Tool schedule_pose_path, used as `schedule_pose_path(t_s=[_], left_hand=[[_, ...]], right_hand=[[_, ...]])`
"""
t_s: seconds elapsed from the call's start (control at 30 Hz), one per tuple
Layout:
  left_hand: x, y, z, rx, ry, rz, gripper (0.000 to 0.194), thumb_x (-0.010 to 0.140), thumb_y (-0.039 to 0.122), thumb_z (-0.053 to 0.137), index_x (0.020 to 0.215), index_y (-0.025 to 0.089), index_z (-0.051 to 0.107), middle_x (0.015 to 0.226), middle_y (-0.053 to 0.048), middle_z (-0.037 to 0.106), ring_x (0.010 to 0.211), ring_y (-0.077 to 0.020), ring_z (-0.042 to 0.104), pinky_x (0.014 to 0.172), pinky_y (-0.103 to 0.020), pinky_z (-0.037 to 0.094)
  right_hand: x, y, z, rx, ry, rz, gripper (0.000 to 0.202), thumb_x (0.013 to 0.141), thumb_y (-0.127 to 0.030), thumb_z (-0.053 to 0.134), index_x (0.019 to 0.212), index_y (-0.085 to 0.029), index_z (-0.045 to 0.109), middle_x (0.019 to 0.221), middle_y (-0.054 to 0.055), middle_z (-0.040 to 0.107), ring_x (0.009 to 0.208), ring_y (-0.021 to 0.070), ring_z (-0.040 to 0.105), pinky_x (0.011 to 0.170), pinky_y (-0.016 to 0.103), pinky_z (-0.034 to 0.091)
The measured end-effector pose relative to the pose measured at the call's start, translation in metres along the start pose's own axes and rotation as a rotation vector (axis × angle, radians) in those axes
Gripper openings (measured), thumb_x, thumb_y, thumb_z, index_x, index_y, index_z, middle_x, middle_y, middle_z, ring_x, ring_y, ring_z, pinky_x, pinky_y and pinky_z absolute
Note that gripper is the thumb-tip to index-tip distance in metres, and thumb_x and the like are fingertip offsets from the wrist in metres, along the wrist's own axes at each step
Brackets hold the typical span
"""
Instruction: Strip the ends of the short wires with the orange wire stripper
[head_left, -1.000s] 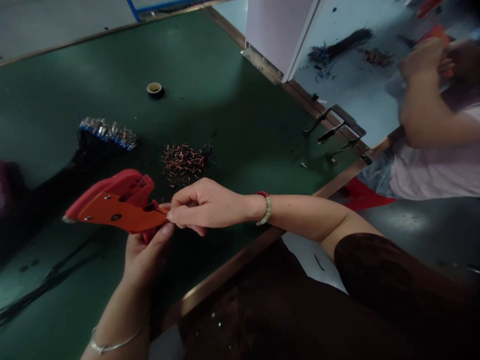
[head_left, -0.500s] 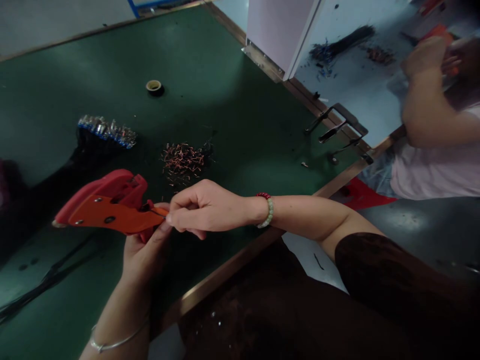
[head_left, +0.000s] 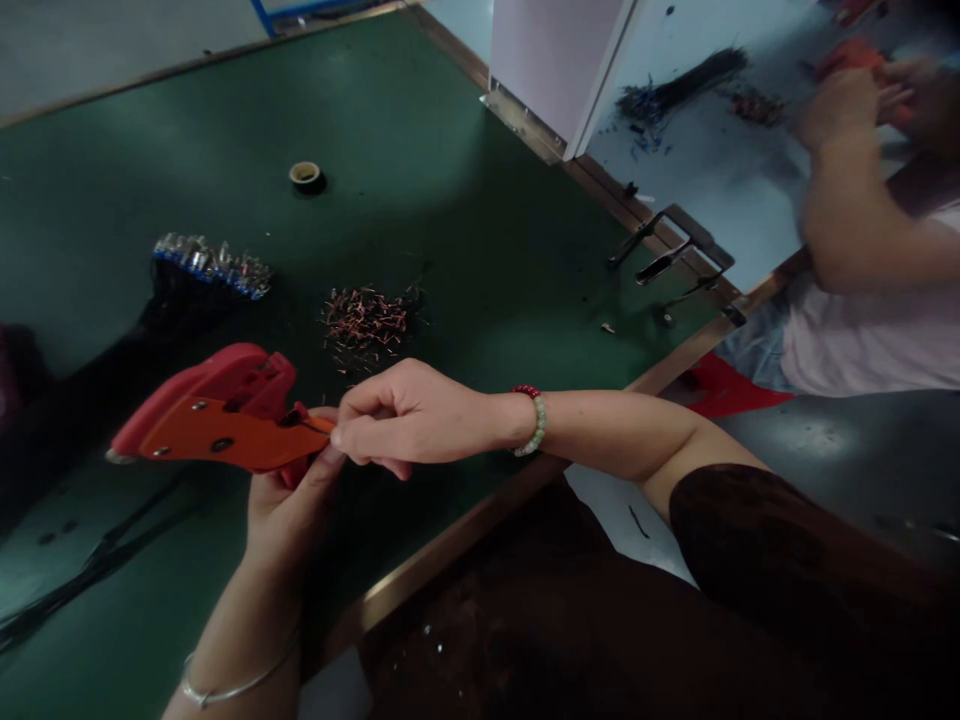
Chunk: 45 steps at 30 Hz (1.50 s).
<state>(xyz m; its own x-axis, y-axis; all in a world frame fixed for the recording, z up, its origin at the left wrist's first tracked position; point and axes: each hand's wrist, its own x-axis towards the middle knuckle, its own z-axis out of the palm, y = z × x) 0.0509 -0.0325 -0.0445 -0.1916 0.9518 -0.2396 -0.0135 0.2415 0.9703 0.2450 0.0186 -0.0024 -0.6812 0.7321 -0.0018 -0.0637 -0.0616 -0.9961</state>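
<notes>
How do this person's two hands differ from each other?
The left hand grips the red-and-orange tool; the right hand pinches at its tip. The left wears a thin metal bangle, the right a bracelet of red and pale green beads. Both hands are ungloved.

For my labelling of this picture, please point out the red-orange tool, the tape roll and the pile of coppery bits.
Red-orange tool [head_left: 255, 430], head view: on its orange side.
Tape roll [head_left: 309, 187], head view: on its dark outer wall.
Pile of coppery bits [head_left: 366, 318], head view: near its middle.

A green table [head_left: 442, 200] bears tape [head_left: 308, 187] — wires [head_left: 214, 266], scraps [head_left: 365, 320] too.
</notes>
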Motion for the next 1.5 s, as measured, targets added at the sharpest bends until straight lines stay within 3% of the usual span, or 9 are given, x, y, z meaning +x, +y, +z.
schedule_pose_path(t_s=[0.7, 1.17, 1.3, 1.5], left_hand=[[0.011, -0.015, -0.013, 0.058, -0.051, 0.047, 0.037, 0.072, 0.037, 0.093, 0.103, 0.022, 0.078, 0.099, -0.003, 0.079, 0.09, -0.0195, 0.074, 0.091, -0.026, 0.06], [0.017, -0.026, -0.019, 0.182, -0.139, 0.262, 0.033, 0.083, 0.042, 0.085, 0.106, 0.02, 0.076, 0.099, -0.003, 0.078, 0.088, -0.0173, 0.073, 0.088, -0.027, 0.06], [0.02, -0.032, -0.021, 0.214, -0.125, 0.347, 0.029, 0.085, 0.038, 0.084, 0.106, 0.021, 0.074, 0.1, -0.003, 0.077, 0.089, -0.017, 0.073, 0.089, -0.028, 0.06], [0.021, -0.035, -0.02, 0.356, -0.066, 0.406, 0.028, 0.084, 0.042, 0.081, 0.098, 0.019, 0.072, 0.089, -0.003, 0.076, 0.079, -0.018, 0.072, 0.076, -0.028, 0.059]], right_hand=[[0.002, 0.002, 0.002, -0.038, 0.026, 0.006, 0.028, 0.093, -0.029, 0.058, 0.069, -0.017, 0.056, 0.05, -0.007, 0.055, 0.05, 0.008, 0.053, 0.059, 0.021, 0.041], [0.002, 0.002, 0.002, -0.044, 0.021, 0.037, 0.026, 0.092, -0.029, 0.059, 0.069, -0.017, 0.058, 0.05, -0.007, 0.054, 0.048, 0.0087, 0.054, 0.057, 0.021, 0.041], [0.001, 0.001, 0.002, -0.034, 0.009, 0.041, 0.024, 0.092, -0.03, 0.057, 0.071, -0.017, 0.059, 0.05, -0.007, 0.055, 0.049, 0.0091, 0.055, 0.057, 0.021, 0.041], [0.002, 0.003, 0.003, -0.039, 0.011, 0.039, 0.026, 0.091, -0.028, 0.058, 0.068, -0.017, 0.056, 0.049, -0.008, 0.054, 0.047, 0.0073, 0.053, 0.056, 0.02, 0.041]])
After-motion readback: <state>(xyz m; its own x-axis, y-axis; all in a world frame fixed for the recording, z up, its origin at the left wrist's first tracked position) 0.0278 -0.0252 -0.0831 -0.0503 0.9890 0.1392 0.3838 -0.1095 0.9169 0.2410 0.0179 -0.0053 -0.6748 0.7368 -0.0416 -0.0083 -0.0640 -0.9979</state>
